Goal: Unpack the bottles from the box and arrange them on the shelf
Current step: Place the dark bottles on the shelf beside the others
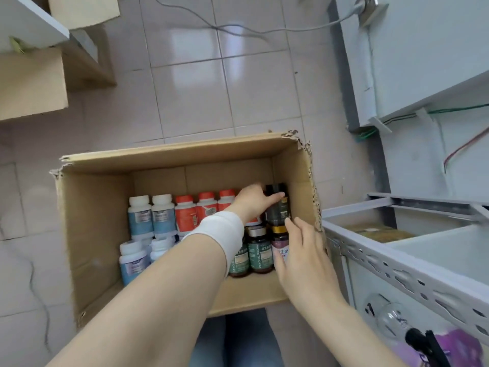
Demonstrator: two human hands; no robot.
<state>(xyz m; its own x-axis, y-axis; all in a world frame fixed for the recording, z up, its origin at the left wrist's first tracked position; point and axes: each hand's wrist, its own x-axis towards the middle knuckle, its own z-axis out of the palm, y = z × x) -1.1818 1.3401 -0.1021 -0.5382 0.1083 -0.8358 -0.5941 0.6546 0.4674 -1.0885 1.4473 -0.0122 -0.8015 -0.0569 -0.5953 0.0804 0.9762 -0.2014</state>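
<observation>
The left hand (251, 200) closes its fingers around the dark bottle (277, 207) standing at the right end of the cardboard box (172, 154) on the floor, while the right hand (301, 250) rests open with fingertips against that bottle's lower side, beside the purple-labelled bottle (280, 246). The small capped bottle looks rigid, light and fairly smooth, so a grip round the body below the cap should hold best. A green-labelled bottle (260, 251) reads "PROBIOTIC OKRA"; the other labels are too blurred, and the grey shelf (397, 263) waits just right of the box

left forearm (164, 274) hides blue bottles (132, 258) | labels blurred, perhaps unreadable
</observation>
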